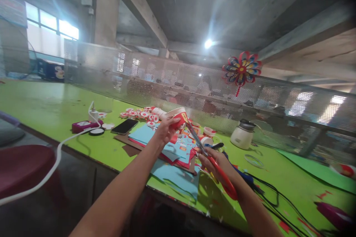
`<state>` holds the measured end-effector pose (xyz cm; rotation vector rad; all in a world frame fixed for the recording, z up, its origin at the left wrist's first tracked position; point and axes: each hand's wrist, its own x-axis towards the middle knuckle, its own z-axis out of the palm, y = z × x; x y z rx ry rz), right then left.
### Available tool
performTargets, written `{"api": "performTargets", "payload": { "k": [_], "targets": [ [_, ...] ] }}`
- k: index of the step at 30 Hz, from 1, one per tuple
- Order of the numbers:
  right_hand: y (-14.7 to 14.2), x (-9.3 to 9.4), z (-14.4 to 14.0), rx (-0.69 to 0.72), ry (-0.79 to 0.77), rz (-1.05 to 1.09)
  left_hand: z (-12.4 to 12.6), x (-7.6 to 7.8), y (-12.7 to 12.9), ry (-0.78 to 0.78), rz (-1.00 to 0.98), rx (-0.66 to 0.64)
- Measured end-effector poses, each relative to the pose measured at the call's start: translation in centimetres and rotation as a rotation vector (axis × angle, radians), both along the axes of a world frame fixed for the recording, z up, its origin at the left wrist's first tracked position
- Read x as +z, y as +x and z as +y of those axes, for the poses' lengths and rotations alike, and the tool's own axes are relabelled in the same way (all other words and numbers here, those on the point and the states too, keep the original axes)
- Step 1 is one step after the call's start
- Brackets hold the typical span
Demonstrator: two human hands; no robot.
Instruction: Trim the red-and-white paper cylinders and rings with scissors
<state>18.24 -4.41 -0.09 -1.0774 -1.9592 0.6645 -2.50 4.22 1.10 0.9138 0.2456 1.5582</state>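
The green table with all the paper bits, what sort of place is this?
Probably a handicraft workshop in a large concrete hall. Coloured paper sheets litter the green table, a finished paper pinwheel hangs on the mesh partition, and the hands work a paper cup with red scissors.

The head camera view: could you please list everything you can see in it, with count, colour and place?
paper cup: one, red and white, held up in the left hand
scissors: one pair, red handles, in the right hand, blades at the cup
paper sheets: a pile, blue and red, on the table under the hands
table: one, green
phone: one, black, left of the sheets
round cut-outs: many, red and white, behind the phone
kettle: one, white, right of the pile
pinwheel: one, multicoloured, on the mesh screen
left hand: gripping the cup
right hand: in the scissor handles
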Motion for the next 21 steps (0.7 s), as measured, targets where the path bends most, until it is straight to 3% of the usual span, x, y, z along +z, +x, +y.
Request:
{"api": "performTargets", "payload": {
  "k": [7,14,21],
  "targets": [
    [0.4,-0.3,0.4,0.008,0.031,-0.053,-0.1,0.5,-0.5,0.020,-0.067,0.094],
    [0.2,-1.3,0.9,0.006,-0.006,-0.002,-0.9,0.1,0.3,-0.035,0.144,-0.142],
    [0.0,-1.1,0.7,-0.001,-0.031,0.019,-1.3,0.3,0.7,-0.059,0.178,-0.142]
  ]
}}
